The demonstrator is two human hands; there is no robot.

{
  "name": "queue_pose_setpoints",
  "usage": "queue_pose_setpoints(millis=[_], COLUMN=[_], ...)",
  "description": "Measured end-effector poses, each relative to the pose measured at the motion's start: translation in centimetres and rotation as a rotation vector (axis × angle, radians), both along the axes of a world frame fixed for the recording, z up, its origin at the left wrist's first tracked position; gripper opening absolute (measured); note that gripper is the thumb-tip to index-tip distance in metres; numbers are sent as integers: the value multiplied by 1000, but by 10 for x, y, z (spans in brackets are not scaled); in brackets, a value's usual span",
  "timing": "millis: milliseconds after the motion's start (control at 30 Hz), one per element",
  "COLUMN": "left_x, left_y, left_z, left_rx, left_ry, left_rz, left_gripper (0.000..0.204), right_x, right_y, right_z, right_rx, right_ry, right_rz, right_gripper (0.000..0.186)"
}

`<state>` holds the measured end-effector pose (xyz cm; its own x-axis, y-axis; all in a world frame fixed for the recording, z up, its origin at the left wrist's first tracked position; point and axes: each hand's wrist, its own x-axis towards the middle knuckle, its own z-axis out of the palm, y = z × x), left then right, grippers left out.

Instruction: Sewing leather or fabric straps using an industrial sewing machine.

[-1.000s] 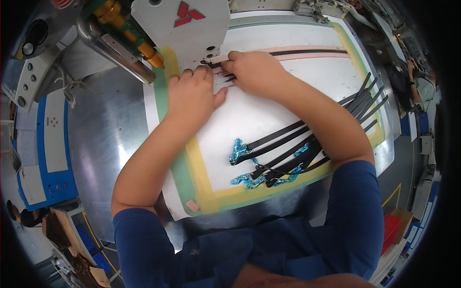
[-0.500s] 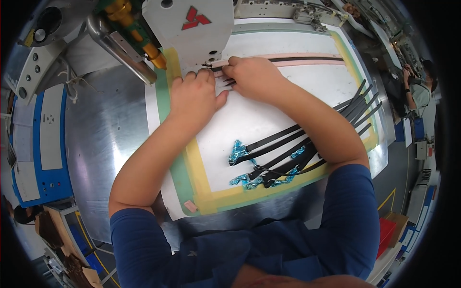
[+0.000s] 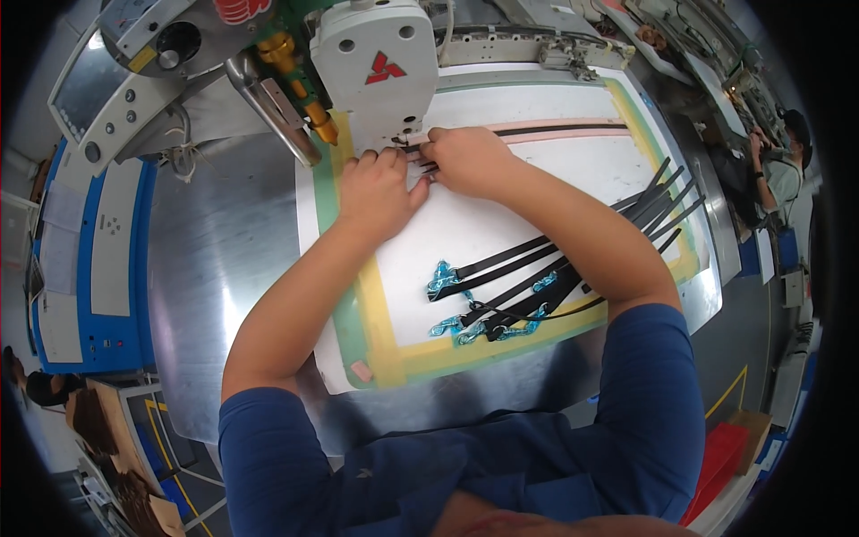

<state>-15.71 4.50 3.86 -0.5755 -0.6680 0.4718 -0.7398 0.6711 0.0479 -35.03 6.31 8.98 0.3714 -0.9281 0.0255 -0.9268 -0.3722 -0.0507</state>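
Note:
My left hand (image 3: 376, 188) rests with bent fingers pressed on the near end of a black strap (image 3: 564, 130) lying in a pale pink channel on the white work board (image 3: 407, 277). My right hand (image 3: 461, 166) is beside it, fingers curled onto that strap; their fingertips are partly hidden. Both are just below the white sewing-machine head (image 3: 371, 63). Several loose black straps (image 3: 649, 201) lie on the board by my right forearm, with blue plastic-wrapped metal fittings (image 3: 443, 277) at their left ends.
A yellow-green nozzle (image 3: 322, 121) and steel tube (image 3: 268, 107) hang left of the head. The board lies on a metal table (image 3: 206, 268). A blue control unit (image 3: 98, 259) stands at left, a red bin (image 3: 716, 461) lower right. Co-workers (image 3: 774, 170) are at both edges.
The whole scene sits differently in the picture, as if my head shifted. My hands stay at the strap, with my left thumb slightly nearer my right hand.

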Motion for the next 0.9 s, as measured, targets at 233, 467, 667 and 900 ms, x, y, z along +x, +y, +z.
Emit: queue_pose_setpoints(millis=[233, 467, 667, 900], left_x=[4, 6, 5, 10], left_y=[-3, 3, 5, 0], left_z=[2, 6, 8, 9], left_rx=[8, 47, 64, 81], left_ry=[-9, 12, -47, -20], left_rz=[2, 4, 29, -20], left_gripper=[44, 46, 51, 52], right_x=[6, 5, -10, -51], right_y=[0, -1, 4, 19], right_z=[6, 2, 1, 6], right_rx=[15, 28, 5, -17], right_ry=[16, 42, -15, -41], right_rz=[5, -17, -47, -135], right_gripper=[24, 23, 30, 28])
